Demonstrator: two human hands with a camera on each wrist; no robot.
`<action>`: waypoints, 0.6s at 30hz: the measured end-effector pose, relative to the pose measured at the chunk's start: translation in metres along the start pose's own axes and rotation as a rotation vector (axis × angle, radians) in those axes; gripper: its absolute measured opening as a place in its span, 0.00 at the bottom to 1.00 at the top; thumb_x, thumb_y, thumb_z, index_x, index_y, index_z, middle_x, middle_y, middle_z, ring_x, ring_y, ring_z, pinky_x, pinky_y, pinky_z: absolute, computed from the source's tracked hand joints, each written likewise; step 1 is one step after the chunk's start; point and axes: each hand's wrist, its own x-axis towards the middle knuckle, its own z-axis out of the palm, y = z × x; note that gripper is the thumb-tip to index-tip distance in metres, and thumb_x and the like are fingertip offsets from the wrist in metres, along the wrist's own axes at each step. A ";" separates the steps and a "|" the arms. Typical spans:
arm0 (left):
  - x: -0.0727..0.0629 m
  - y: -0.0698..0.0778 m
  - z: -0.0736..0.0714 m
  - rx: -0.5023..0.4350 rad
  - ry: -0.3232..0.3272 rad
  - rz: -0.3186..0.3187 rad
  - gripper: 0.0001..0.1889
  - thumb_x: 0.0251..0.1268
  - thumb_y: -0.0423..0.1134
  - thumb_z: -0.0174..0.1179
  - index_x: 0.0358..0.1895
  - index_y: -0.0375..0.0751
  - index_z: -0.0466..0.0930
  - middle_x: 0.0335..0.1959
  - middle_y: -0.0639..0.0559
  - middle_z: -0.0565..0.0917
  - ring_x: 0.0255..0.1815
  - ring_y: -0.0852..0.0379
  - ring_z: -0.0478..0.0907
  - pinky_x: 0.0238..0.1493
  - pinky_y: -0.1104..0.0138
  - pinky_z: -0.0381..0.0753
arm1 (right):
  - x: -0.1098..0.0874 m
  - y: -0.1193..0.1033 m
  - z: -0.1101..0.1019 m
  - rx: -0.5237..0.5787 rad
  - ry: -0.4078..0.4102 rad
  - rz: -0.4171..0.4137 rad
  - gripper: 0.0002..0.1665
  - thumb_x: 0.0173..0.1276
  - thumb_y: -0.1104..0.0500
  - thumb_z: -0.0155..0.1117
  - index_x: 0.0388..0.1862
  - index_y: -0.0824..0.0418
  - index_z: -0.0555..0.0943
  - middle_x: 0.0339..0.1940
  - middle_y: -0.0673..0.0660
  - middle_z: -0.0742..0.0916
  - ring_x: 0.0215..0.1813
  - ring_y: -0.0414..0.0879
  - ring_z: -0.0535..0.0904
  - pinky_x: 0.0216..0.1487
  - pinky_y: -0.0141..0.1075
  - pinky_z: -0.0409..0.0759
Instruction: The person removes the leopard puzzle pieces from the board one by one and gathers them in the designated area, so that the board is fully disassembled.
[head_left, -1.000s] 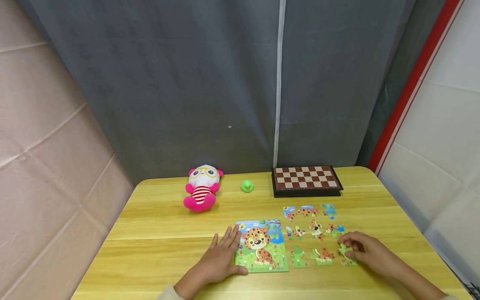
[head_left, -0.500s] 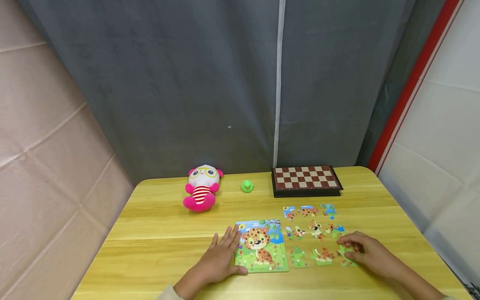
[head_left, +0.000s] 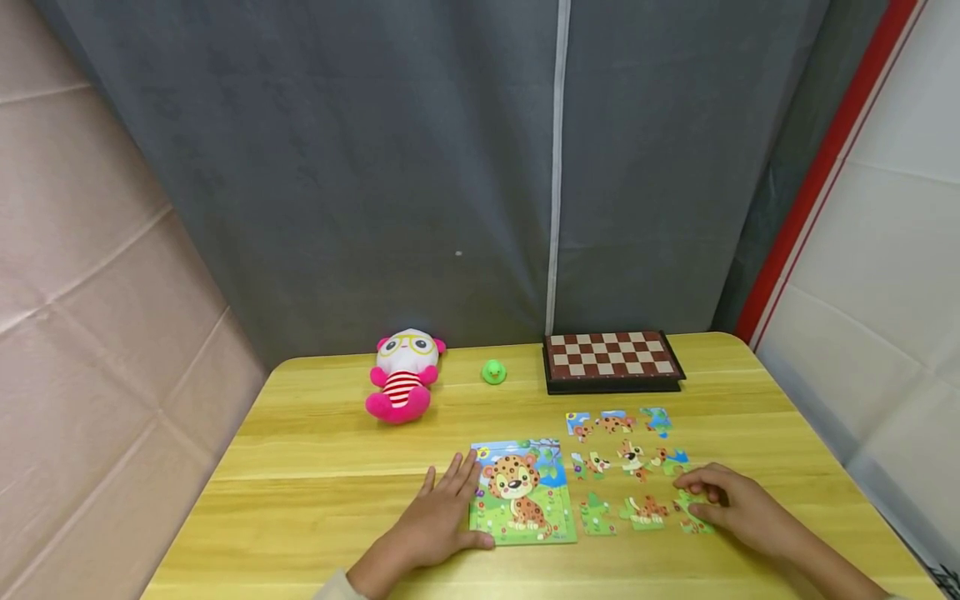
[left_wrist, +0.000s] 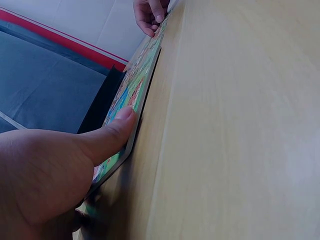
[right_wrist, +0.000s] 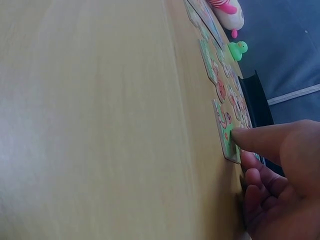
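A square puzzle board [head_left: 521, 487] printed with a cartoon leopard on grass lies flat on the wooden table. My left hand [head_left: 435, 521] rests at its left side, fingers spread and straight; in the left wrist view the thumb [left_wrist: 112, 135] lies over the board's near edge. To the right, several loose jigsaw pieces are laid out in three rows. At the near right corner of these, my right hand [head_left: 738, 508] pinches a green jigsaw piece [right_wrist: 225, 132], thumb on its top face and index finger at its far side. The other right fingers are curled in.
Behind the pieces stands a folded brown-and-white chessboard [head_left: 611, 358]. A small green rubber duck [head_left: 494, 372] and a pink-and-white plush panda [head_left: 405, 379] sit toward the table's back edge. A grey curtain [head_left: 375, 167] hangs behind the table [head_left: 300, 467].
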 end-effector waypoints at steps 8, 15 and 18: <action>-0.001 -0.002 0.001 0.006 0.012 0.011 0.60 0.59 0.79 0.52 0.84 0.41 0.45 0.86 0.47 0.40 0.86 0.43 0.40 0.79 0.36 0.46 | 0.001 -0.006 0.001 0.018 0.009 0.027 0.21 0.73 0.55 0.68 0.59 0.65 0.82 0.41 0.53 0.79 0.35 0.37 0.68 0.32 0.33 0.70; -0.001 -0.001 0.000 0.011 0.015 0.007 0.60 0.59 0.79 0.52 0.84 0.41 0.45 0.86 0.47 0.40 0.86 0.44 0.41 0.79 0.37 0.47 | 0.010 -0.018 0.008 -0.175 0.187 -0.028 0.18 0.73 0.56 0.69 0.56 0.63 0.83 0.33 0.46 0.77 0.31 0.33 0.67 0.31 0.30 0.69; -0.001 0.000 -0.002 0.010 0.012 0.004 0.60 0.58 0.78 0.52 0.84 0.41 0.45 0.86 0.47 0.40 0.86 0.44 0.41 0.79 0.37 0.48 | 0.018 -0.027 0.010 -0.248 0.210 -0.013 0.20 0.72 0.54 0.70 0.58 0.62 0.82 0.34 0.45 0.77 0.31 0.33 0.66 0.31 0.31 0.68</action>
